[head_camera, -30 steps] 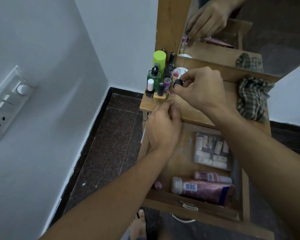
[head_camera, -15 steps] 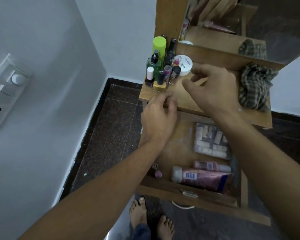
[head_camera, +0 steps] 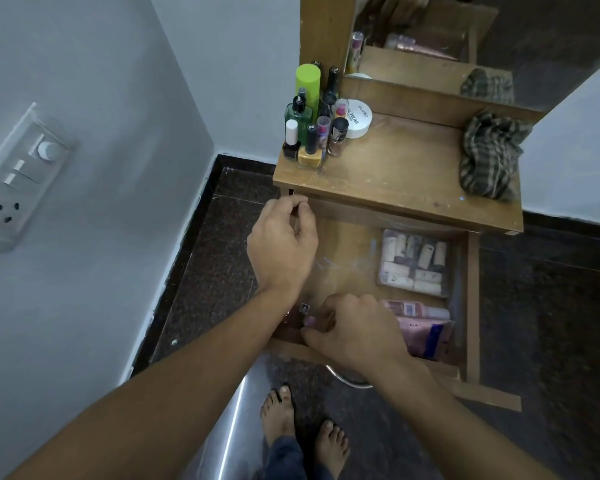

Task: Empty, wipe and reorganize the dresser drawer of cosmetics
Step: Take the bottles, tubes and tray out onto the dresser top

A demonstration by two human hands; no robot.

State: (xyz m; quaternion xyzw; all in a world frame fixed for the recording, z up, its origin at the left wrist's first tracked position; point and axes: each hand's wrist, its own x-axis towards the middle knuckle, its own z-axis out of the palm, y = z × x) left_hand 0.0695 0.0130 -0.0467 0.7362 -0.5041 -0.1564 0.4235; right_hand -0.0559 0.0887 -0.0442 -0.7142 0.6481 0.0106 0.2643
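The dresser drawer (head_camera: 471,306) is pulled out below the wooden top (head_camera: 395,174). My right hand (head_camera: 355,329) reaches into its front left corner, thumb and fingers curled round a small pink-capped bottle (head_camera: 309,320). A small dark bottle (head_camera: 304,308) lies just beside it. My left hand (head_camera: 283,244) hovers over the drawer's left side, fingers loosely curled, holding nothing. Further right in the drawer lie a clear pouch of small tubes (head_camera: 413,261) and pink tubes (head_camera: 425,329). Several nail polish and perfume bottles (head_camera: 309,133) and a white jar (head_camera: 359,119) stand on the top's back left corner.
A checked cloth (head_camera: 489,157) is bunched on the top's right side, below the mirror (head_camera: 430,36). A wall with a switchboard (head_camera: 18,174) is close on the left. My bare feet (head_camera: 302,431) stand on the dark floor, beside a shiny metal surface (head_camera: 229,431).
My right hand let go of the black-capped bottle on the top and came down into the drawer's front left corner. My left hand lifted off the dresser's edge.
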